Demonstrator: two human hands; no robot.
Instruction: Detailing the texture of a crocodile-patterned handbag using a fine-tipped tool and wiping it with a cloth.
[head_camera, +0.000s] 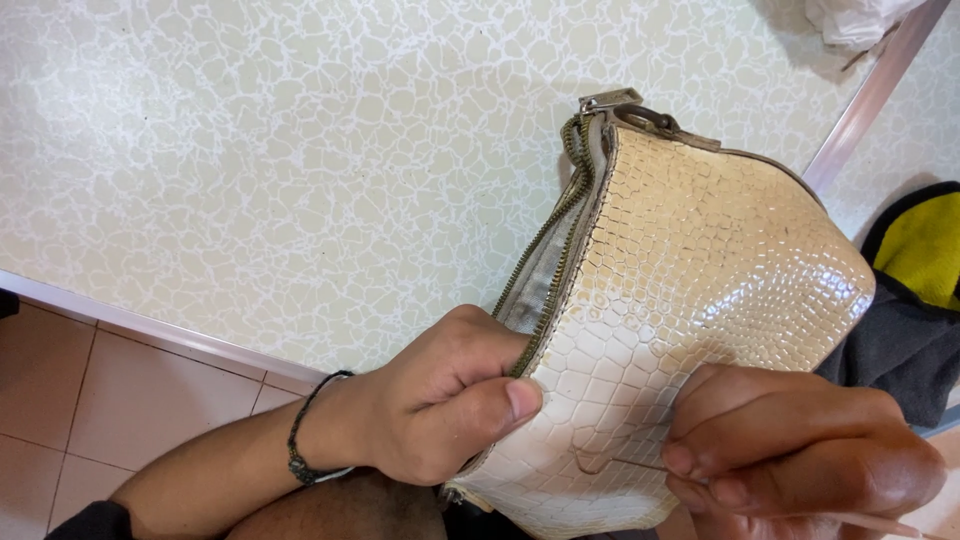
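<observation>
Viewed from the head camera, your left hand pinches the open zipper edge of the cream scaled handbag, thumb pressed on its face; the bag stands on the patterned table. Your right hand, fingers clenched, grips a thin needle against the bag's lower side; a yellow-and-dark cloth lies just beside

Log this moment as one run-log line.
left hand: grips cream bag at zipper | right hand: pinches thin needle against bag
</observation>
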